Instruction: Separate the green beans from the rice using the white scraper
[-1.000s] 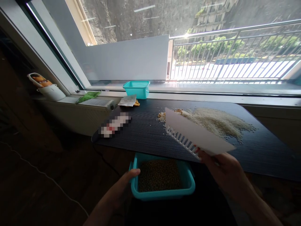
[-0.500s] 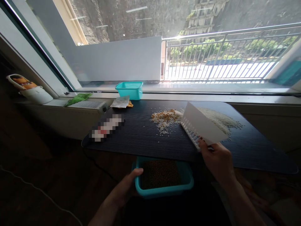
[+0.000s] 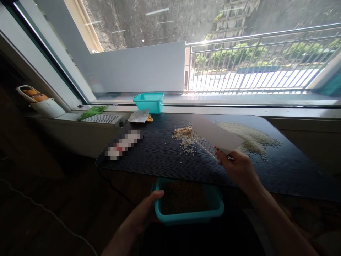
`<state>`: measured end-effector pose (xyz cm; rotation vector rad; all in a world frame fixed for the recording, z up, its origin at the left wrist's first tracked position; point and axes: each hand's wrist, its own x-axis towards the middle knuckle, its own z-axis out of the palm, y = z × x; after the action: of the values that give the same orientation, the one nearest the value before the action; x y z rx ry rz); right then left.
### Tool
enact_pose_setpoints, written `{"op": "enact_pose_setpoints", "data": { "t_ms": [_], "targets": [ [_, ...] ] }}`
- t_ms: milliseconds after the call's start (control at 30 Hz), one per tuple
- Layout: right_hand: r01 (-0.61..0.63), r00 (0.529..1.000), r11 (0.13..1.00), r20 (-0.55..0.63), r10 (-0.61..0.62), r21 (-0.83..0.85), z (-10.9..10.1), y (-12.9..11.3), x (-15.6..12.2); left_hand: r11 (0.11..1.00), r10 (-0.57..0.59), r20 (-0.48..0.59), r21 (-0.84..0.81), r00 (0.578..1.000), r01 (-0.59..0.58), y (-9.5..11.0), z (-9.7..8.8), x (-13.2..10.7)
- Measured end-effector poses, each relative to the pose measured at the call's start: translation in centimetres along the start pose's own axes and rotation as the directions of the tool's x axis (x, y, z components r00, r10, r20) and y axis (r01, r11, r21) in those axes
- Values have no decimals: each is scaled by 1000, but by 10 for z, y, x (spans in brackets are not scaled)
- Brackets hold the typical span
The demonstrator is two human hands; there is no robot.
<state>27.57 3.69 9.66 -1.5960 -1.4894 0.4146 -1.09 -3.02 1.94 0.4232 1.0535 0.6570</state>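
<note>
My left hand grips the left side of a turquoise tub, its thumb over the rim. Brown grains fill the bottom of the tub, held below the table's front edge. In my right hand is a white slotted sheet, tilted over the table with its row of slots on the lower left edge. That edge is close to a pile of yellow-orange and white grains and hides part of it; whether they touch I cannot tell. Behind and right of the sheet spreads a larger pile of white rice-like grains.
The dark table stands against the window sill. At its back left are another turquoise tub and a paper packet. A blurred-out item lies at the left. A green cloth and white basket lie beyond.
My right hand has moved left with the white slotted sheet, which now covers more of the mixed pile. My left hand keeps its hold on the tub. The whole view has shifted slightly.
</note>
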Motion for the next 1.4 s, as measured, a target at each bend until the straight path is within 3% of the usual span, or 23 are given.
{"op": "enact_pose_setpoints", "data": {
  "t_ms": [300, 533, 667, 933, 1167, 1400],
  "targets": [
    [-22, 997, 998, 72, 18, 56, 2, -14, -1, 1000, 2, -2, -4, 1000, -2, 2, -1, -2],
    [-12, 996, 999, 88, 8, 42, 9, -8, 9, 1000, 13, -19, -14, 1000, -13, 5, -1, -5],
    [-20, 992, 991, 129, 2, 135, 7, -13, 5, 1000, 21, -44, -21, 999, -22, 8, -1, -5],
    [-61, 996, 991, 74, 52, 123, -4, -15, 1, 999, 37, -55, 6, 998, -37, 10, -3, -7],
    [-69, 990, 984, 130, 48, 163, 0, -16, -1, 998, 57, -51, 12, 997, -56, 13, -14, -10],
    [-87, 987, 983, 150, 62, 161, 5, -14, 3, 998, 65, -141, 33, 988, -61, 18, -28, -15]
  ]
}}
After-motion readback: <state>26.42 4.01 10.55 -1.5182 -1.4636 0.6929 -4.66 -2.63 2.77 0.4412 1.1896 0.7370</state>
